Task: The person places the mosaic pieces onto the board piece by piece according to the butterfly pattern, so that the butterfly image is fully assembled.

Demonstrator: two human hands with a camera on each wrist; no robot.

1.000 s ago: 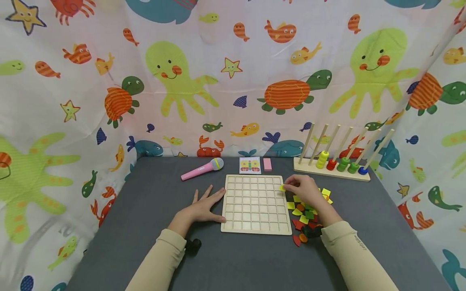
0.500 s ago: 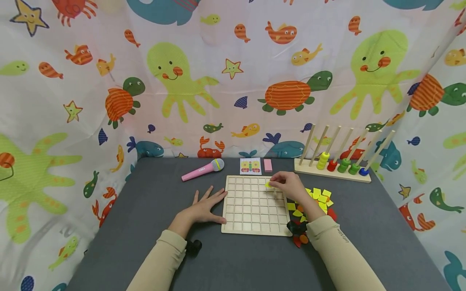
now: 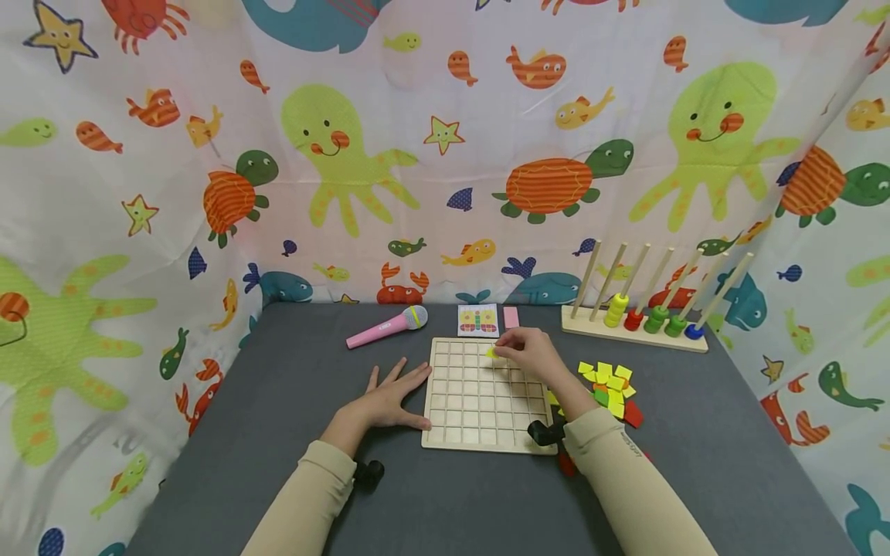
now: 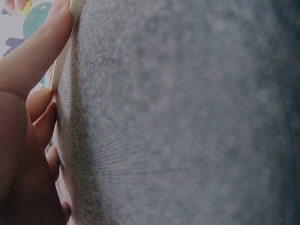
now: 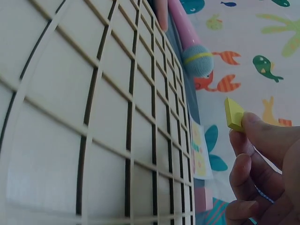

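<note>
Between thumb and fingertips, my right hand (image 3: 534, 357) pinches a small yellow tile (image 5: 234, 114) with a pointed end. It holds the tile over the back rows of a wooden grid board (image 3: 466, 394), whose square cells show no tiles in them. On the board's left side, my left hand (image 3: 385, 403) lies with spread fingers, thumb and index fingertips against the edge. The left wrist view shows that thumb (image 4: 44, 42) at the board's side. Right of the board, partly behind the right forearm, lies a pile of yellow, red and green tiles (image 3: 615, 384).
Behind the board are a card with a coloured butterfly pattern (image 3: 477, 320) and a pink block (image 3: 511, 317). A pink toy microphone (image 3: 382, 330) lies at back left. At back right stands a wooden peg rack (image 3: 580, 318) with coloured rings. A printed sea-animal curtain (image 3: 431, 69) borders the table.
My right hand has moved left from the board's right edge to above its back rows, carrying the yellow tile. My left hand has stayed at the board's left edge.
</note>
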